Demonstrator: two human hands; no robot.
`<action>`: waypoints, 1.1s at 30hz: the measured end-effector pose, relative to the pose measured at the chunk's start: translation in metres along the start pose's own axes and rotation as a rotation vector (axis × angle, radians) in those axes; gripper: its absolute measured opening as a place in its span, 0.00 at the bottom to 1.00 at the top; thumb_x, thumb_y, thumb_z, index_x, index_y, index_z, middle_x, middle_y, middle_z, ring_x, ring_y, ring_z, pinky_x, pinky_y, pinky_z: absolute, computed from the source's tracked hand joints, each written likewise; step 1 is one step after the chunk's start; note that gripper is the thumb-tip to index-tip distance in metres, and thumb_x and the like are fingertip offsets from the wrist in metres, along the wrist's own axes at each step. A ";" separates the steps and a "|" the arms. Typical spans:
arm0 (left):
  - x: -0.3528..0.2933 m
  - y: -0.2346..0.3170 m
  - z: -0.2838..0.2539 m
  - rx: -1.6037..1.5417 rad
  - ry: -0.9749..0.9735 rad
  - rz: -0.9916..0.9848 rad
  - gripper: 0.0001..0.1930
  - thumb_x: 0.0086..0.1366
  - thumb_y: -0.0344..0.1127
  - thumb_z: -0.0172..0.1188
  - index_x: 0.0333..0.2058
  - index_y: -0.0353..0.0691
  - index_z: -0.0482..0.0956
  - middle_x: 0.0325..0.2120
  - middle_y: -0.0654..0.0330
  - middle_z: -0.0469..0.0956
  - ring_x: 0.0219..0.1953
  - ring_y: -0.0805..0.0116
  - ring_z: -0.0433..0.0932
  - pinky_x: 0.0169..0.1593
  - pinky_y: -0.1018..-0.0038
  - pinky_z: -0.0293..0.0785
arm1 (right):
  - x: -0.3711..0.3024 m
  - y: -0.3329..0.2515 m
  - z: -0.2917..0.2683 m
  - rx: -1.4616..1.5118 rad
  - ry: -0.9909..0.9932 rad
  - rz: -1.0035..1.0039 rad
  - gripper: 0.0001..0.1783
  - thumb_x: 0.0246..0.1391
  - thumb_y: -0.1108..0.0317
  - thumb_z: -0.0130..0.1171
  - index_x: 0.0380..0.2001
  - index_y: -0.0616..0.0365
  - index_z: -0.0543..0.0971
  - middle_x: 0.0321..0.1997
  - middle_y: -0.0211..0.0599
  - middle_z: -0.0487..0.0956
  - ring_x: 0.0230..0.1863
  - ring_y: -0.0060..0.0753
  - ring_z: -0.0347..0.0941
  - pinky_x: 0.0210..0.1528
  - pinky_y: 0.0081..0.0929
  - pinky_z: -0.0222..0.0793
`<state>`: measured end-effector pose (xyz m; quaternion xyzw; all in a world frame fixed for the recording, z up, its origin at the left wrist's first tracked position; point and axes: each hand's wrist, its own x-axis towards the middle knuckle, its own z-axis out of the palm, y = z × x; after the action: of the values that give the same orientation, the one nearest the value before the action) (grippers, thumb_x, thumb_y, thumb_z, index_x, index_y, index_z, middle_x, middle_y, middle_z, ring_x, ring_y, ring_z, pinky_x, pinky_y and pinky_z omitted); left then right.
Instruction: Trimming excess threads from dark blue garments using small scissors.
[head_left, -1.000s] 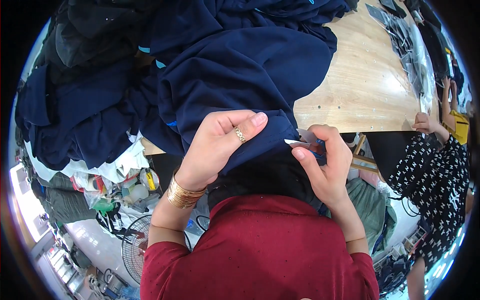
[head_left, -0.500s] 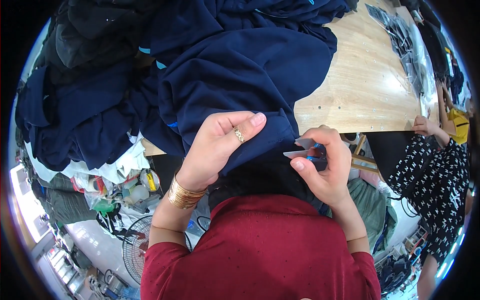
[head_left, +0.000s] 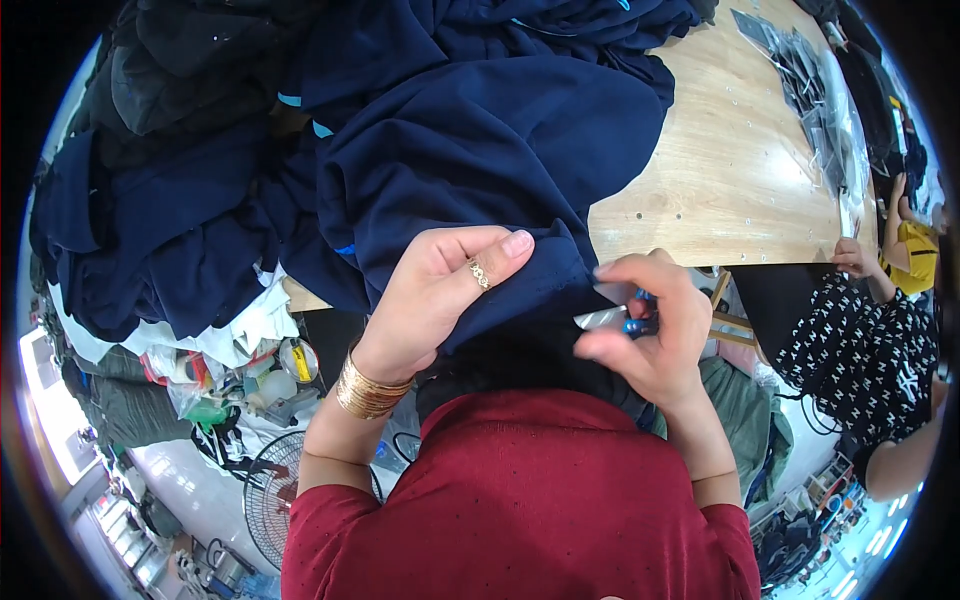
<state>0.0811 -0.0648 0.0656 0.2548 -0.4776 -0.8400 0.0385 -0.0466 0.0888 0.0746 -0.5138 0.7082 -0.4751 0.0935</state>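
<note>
A navy blue garment (head_left: 500, 140) spreads over the table and hangs over its near edge. My left hand (head_left: 425, 300) pinches its stitched edge between thumb and fingers, the thumb lying on top of the cloth. Just right of that edge, my right hand (head_left: 665, 335) is closed around a pair of thread snips (head_left: 603, 318) with blue parts. The blades point left, spread apart, close to the garment's edge. My fingers cover most of the snips' body.
Navy and black clothes (head_left: 200, 70) are heaped at left and back. Clear plastic packets (head_left: 800, 85) lie on the wooden table (head_left: 730, 180) at far right. A co-worker's hand (head_left: 852, 258) touches the table edge; a fan (head_left: 270, 495) stands at lower left.
My right hand and the snips have shifted slightly right, away from the cloth. The left hand keeps its hold. The co-worker at right has moved a little.
</note>
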 end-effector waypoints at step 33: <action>-0.007 -0.004 -0.010 -0.057 -0.027 -0.025 0.10 0.60 0.35 0.59 0.34 0.32 0.79 0.28 0.68 0.77 0.32 0.84 0.71 0.39 0.86 0.66 | 0.002 -0.007 -0.002 -0.334 -0.144 -0.049 0.16 0.38 0.60 0.68 0.28 0.56 0.75 0.19 0.33 0.70 0.19 0.33 0.68 0.21 0.26 0.62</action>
<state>0.0925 -0.0683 0.0604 0.2482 -0.4507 -0.8570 0.0289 -0.0446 0.0880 0.0820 -0.5722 0.7559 -0.3148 0.0458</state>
